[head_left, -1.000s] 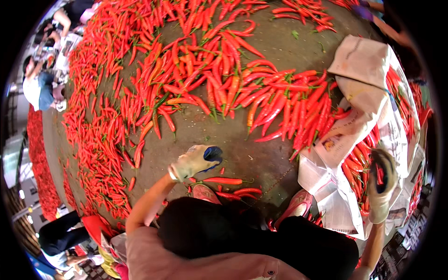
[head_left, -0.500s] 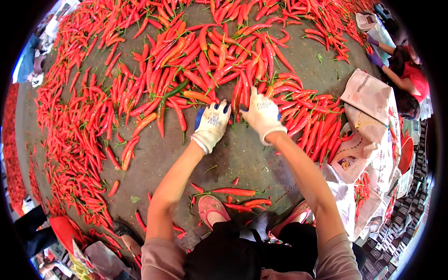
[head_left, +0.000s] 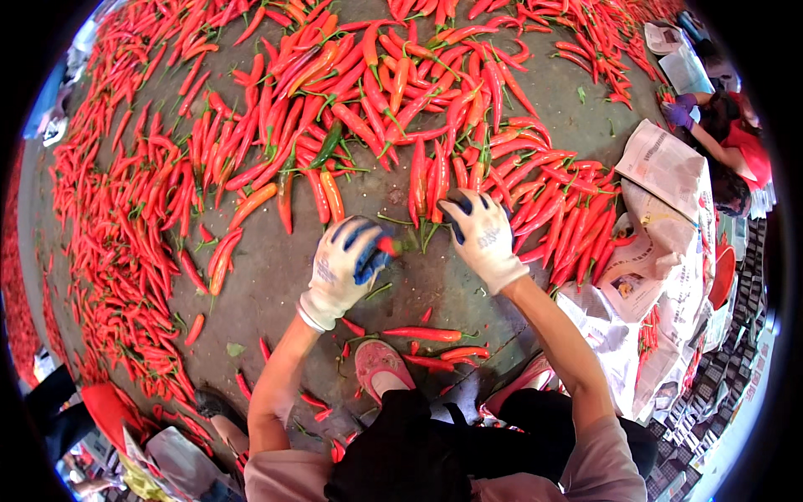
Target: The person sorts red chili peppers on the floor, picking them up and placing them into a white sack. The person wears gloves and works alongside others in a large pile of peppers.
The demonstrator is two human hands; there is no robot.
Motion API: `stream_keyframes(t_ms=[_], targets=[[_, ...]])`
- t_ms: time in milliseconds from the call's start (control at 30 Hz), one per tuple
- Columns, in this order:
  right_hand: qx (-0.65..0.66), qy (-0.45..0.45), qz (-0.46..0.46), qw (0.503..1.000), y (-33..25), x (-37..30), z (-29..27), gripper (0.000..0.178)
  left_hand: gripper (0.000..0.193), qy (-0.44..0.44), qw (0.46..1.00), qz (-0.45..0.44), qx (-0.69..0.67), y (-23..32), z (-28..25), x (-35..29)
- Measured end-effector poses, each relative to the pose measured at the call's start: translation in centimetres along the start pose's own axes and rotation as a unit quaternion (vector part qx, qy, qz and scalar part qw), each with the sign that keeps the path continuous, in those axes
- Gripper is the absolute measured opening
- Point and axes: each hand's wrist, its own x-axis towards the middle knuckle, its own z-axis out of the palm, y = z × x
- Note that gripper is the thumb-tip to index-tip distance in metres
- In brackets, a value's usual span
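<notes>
Both hands wear white gloves with blue-coated fingers. My left hand [head_left: 345, 266], low over the bare grey floor, is closed on a red chili pepper [head_left: 387, 246] whose end shows past the fingers. My right hand [head_left: 485, 238] has bent fingers, slightly apart, with nothing visible between them. It is just below the near edge of a heap of red chili peppers [head_left: 410, 109]. Several peppers [head_left: 428, 177] lie side by side between the hands, stems toward me. A dark green pepper [head_left: 328, 144] and an orange-red pepper [head_left: 332, 197] lie above my left hand.
Chili peppers [head_left: 125, 251] spread along the left; a fanned pile [head_left: 577, 226] lies at right beside a newspaper-covered white sack [head_left: 661, 226]. Loose peppers [head_left: 422, 333] lie by my shoes. A co-worker in red [head_left: 744, 151] crouches at far right. A red container [head_left: 113, 416] stands at lower left.
My left hand has drawn back toward me and left, away from the heap, with a pepper in it. My right hand has moved slightly toward me, its fingers now more bent.
</notes>
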Motion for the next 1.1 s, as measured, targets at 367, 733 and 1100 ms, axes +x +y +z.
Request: stream_keyframes(t_ms=[367, 733, 1100], targets=[[-0.167, -0.123, -0.257, 0.944, 2.5, 1.7, 0.2, 0.038, 0.053, -0.245, 0.95, -0.04, 0.191, -1.5, 3.6, 9.4], [-0.044, -0.082, -0.385, 0.918, 3.0, -1.2, -0.7, 0.027, 0.046, -0.123, 0.992, -0.027, 0.023, -2.6, -0.7, 3.5], [0.887, 0.11, 0.325, 0.31, 2.0, -0.9, -2.8, 0.035, 0.05, -0.083, 0.965, -0.24, 0.069, 1.0, 3.7, 9.6]])
